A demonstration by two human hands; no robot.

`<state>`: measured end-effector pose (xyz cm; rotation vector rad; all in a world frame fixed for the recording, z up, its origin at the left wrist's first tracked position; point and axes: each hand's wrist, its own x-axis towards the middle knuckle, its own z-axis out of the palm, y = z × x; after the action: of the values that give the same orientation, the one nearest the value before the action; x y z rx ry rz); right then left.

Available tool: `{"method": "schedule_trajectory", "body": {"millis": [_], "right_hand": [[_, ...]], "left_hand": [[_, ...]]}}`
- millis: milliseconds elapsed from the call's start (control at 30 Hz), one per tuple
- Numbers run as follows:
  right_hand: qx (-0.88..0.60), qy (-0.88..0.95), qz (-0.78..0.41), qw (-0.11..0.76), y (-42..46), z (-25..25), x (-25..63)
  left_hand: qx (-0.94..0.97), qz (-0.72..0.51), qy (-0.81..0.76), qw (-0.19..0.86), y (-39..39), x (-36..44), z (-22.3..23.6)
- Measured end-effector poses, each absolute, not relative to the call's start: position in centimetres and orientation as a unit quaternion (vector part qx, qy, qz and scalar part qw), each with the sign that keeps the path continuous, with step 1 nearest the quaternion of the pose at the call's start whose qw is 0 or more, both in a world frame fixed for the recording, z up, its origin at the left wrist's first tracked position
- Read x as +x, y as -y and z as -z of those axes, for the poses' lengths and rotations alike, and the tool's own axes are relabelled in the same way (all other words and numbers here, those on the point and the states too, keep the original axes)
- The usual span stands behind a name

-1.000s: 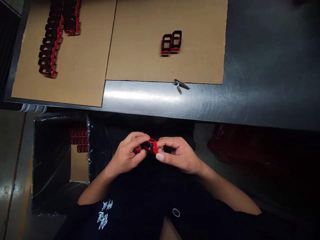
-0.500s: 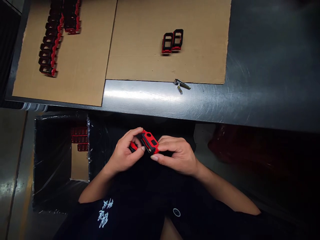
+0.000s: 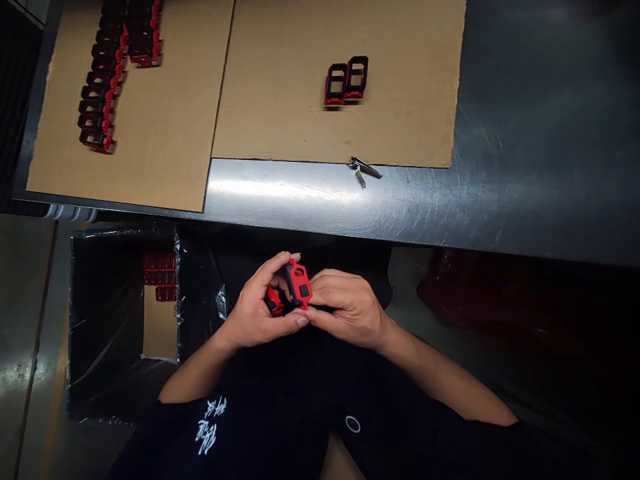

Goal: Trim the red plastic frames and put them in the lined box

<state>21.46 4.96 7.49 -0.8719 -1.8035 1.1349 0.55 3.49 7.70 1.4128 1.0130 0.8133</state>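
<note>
Between my hands, in front of the table edge, is a red and black plastic housing [image 3: 301, 285] with a round hole and a square opening in its red face. My left hand [image 3: 257, 310] is closed around its left side, thumb at the lower end and index finger at the upper. A second red and black piece [image 3: 274, 301] sits in the left palm, partly hidden by the fingers. My right hand [image 3: 350, 308] pinches the housing's right edge between thumb and fingers; its fingertips are partly covered.
A nail clipper [image 3: 367, 168] lies at the edge of a cardboard sheet [image 3: 280, 120] on the metal table [image 3: 525, 167]. Two similar housings [image 3: 346, 81] stand on the cardboard. Rows of them [image 3: 103, 90] stand further left. A plastic-lined box [image 3: 115, 327] below holds several more.
The housing has been turned more upright, its red face now towards the camera. My left thumb has moved right to its lower end, and my right hand has shifted slightly left.
</note>
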Motion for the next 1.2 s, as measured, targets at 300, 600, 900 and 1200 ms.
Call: {"method": "schedule_trajectory", "body": {"millis": [300,600,900,1200], "right_hand": [[-0.343,0.729,-0.429,0.41,-4.7,-6.9,21.3],[-0.365,0.631,-0.59,0.348,-5.1,-7.5,22.5],[-0.466,0.59,-0.546,0.369,-5.3,-10.0,21.8],[-0.436,0.595,-0.545,0.4,-5.0,-9.3,22.2]], "left_hand": [[0.669,-0.351,-0.436,0.489,-3.8,0.7,-7.2],[0.745,-0.387,-0.418,0.346,-4.2,1.0,-7.5],[0.813,-0.374,-0.392,0.214,-3.9,1.3,-6.2],[0.833,-0.395,-0.372,0.108,-3.6,1.1,-5.6]]}}
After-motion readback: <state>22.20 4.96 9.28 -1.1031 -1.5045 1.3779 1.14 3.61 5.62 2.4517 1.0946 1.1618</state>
